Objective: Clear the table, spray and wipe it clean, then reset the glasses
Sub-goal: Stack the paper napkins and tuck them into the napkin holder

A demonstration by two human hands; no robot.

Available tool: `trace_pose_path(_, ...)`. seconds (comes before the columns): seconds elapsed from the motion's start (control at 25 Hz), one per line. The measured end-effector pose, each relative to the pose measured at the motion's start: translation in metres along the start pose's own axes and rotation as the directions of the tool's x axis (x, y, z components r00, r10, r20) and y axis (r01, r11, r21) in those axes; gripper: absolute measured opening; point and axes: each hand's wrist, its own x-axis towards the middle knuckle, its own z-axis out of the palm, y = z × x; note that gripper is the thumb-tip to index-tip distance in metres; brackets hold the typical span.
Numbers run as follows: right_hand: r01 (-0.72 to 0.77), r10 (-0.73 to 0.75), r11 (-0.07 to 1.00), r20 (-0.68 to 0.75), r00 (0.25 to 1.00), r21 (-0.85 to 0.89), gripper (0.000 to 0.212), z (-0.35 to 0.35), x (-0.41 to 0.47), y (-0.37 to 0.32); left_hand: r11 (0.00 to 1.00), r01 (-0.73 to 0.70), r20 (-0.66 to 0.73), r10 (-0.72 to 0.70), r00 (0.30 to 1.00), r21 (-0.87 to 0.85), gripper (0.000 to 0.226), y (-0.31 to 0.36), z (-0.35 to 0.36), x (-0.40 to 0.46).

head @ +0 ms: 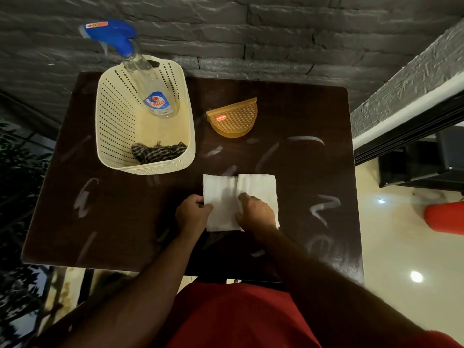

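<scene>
Overhead view of a dark brown table [125,222] set against a grey stone-effect wall [276,33]. Smeared with pale streaks [324,209] across much of the top.

Near the front edge, at centre: white paper napkins [226,194], lying flat, partly folded over at the middle. Left hand [192,213] at the napkins' left edge, fingers curled and pinching that edge. Right hand [256,212] resting on top of the napkins' right half, fingers bent, tips pressing down near the fold; thumb grip underneath impossible to tell. Both bare forearms reaching in from the bottom, above a red garment [238,317].

Back left of the table: a cream perforated plastic basket [113,121]. Inside, leaning against the far wall: a clear spray bottle [157,96] with a blue trigger head [118,36] and a blue and red label, its nozzle poking well above the rim. At the basket's near end: a crumpled dark checked cloth [158,151].

Just right of the basket, apart from it: an amber half-round plastic napkin holder [233,119] with a red logo, standing between the basket and the bare right side of the table, beyond the napkins.

Off the table: dark foliage [17,172] at left, glossy cream floor [401,247] at right with a red object [444,217] at the frame edge, black furniture [421,162] behind.
</scene>
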Motion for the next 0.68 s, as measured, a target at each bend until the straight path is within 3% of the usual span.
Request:
trace_pose_path(0.12, -0.067, 0.084, 0.983, -0.095, 0.992, 0.171, 0.033, -0.004, 0.000, -0.003, 0.999, -0.034, -0.012, 0.034, 0.999, 0.009, 0.022, 0.003, -0.001, -0.006)
trace_pose_path(0.28, -0.065, 0.056, 0.990, 0.075, 0.996, 0.122, 0.032, -0.004, 0.004, -0.006, 0.989, -0.149, -0.021, 0.149, 0.989, -0.013, 0.019, 0.013, 0.000, -0.017)
trace_pose_path(0.4, -0.086, 0.073, 0.971, 0.067, 0.995, 0.223, 0.030, -0.009, 0.001, -0.003, 0.969, -0.247, -0.026, 0.248, 0.968, 0.024, 0.020, 0.030, 0.007, -0.026)
trace_pose_path(0.52, -0.204, 0.231, 0.871, -0.006, 0.973, 0.446, 0.023, -0.019, -0.005, 0.013, 0.956, -0.292, 0.023, 0.291, 0.956, 0.034, 0.023, 0.055, 0.023, -0.036)
trace_pose_path(0.68, -0.332, 0.367, 0.685, 0.087, 0.926, 0.649, 0.015, -0.036, -0.013, 0.042, 0.954, -0.297, 0.094, 0.293, 0.952, 0.034, 0.023, 0.087, 0.054, -0.045)
